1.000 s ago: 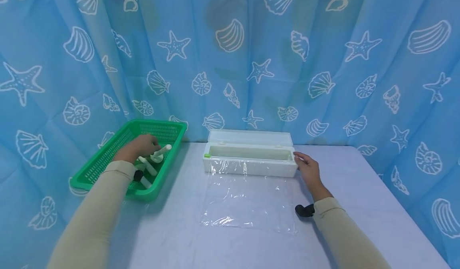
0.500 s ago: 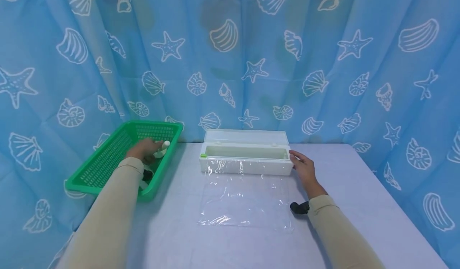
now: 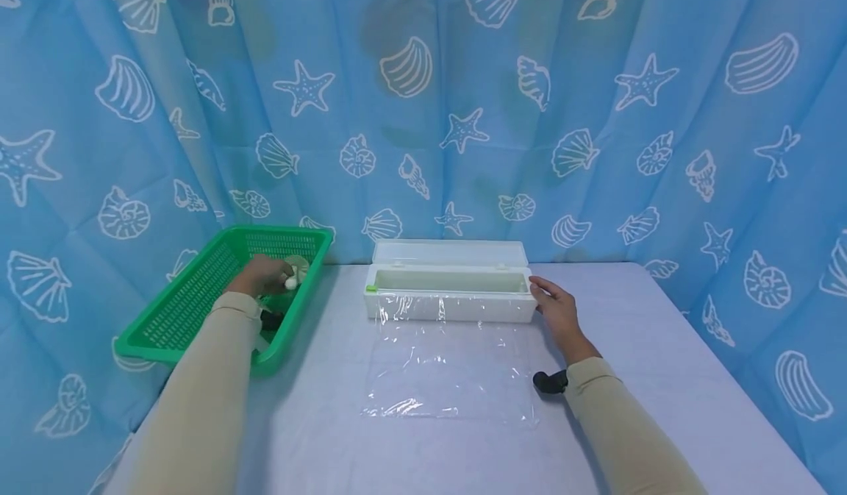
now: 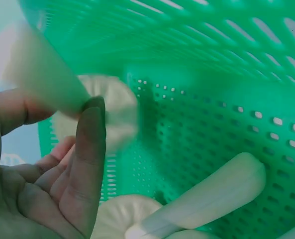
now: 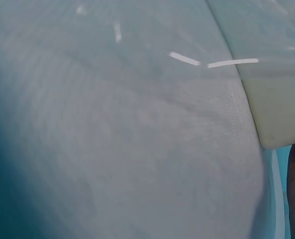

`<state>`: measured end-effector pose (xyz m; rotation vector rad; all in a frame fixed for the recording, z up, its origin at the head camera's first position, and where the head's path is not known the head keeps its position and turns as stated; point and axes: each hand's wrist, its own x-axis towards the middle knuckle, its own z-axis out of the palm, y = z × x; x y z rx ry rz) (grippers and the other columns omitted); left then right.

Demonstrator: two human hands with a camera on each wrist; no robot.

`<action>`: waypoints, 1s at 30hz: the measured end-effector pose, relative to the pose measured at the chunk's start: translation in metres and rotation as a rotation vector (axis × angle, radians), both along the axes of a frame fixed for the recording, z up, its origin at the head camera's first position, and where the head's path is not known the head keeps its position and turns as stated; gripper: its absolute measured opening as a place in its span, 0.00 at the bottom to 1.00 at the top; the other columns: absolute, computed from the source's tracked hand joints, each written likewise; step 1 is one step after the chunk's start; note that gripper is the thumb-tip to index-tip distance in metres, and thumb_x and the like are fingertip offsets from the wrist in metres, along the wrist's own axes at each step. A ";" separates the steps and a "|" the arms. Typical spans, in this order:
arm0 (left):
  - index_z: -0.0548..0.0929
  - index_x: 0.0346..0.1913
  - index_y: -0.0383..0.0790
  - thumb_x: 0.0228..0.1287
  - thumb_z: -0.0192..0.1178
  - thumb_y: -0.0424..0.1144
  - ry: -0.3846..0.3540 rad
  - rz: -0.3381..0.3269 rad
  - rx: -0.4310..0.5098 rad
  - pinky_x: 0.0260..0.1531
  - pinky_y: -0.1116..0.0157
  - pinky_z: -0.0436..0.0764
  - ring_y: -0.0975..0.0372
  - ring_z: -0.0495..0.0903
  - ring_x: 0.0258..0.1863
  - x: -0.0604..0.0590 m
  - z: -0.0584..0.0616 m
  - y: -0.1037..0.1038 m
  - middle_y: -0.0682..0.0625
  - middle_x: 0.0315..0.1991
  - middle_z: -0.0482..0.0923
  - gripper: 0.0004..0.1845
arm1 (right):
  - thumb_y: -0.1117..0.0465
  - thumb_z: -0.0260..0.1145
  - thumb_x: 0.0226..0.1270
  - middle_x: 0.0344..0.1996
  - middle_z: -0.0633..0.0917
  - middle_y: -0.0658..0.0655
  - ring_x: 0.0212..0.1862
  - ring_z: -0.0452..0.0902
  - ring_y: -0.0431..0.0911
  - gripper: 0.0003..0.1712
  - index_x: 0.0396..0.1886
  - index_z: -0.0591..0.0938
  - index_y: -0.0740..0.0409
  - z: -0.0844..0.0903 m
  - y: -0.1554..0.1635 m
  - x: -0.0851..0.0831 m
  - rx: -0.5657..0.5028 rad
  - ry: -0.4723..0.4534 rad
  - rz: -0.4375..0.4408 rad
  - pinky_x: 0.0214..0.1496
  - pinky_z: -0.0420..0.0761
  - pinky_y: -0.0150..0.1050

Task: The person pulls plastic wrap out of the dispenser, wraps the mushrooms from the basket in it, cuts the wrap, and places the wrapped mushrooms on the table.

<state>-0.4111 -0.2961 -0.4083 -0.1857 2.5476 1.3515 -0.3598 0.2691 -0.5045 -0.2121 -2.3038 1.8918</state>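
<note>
My left hand [image 3: 263,275] is inside the green basket [image 3: 192,300] and pinches a white mushroom-shaped piece [image 3: 293,272] by its stem, lifted off the basket floor. In the left wrist view the held piece [image 4: 48,74] is blurred, with thumb and fingers [image 4: 87,149] round its stem. More white pieces [image 4: 212,194] lie below it in the basket [image 4: 227,89]. My right hand [image 3: 554,307] rests with relaxed fingers against the right end of the white dispenser box [image 3: 450,305], whose lid [image 3: 450,251] stands open. A clear film sheet [image 3: 450,370] runs from the box toward me.
The grey table [image 3: 662,348] ends at a blue seashell curtain [image 3: 595,112] behind and on both sides. A black wrist mount [image 3: 549,382] sits by my right sleeve. The right wrist view shows the table [image 5: 127,149] and a box corner [image 5: 281,104].
My left hand has lifted and turned the white piece inside the basket, toward its far corner. The right hand has stayed at the box's end.
</note>
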 end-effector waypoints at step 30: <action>0.67 0.69 0.37 0.75 0.51 0.37 0.371 -0.219 -0.238 0.48 0.47 0.76 0.40 0.70 0.58 0.024 0.047 0.031 0.33 0.62 0.67 0.22 | 0.49 0.55 0.76 0.69 0.68 0.58 0.70 0.61 0.53 0.28 0.69 0.70 0.57 0.007 0.000 0.000 0.015 -0.036 0.031 0.64 0.69 0.50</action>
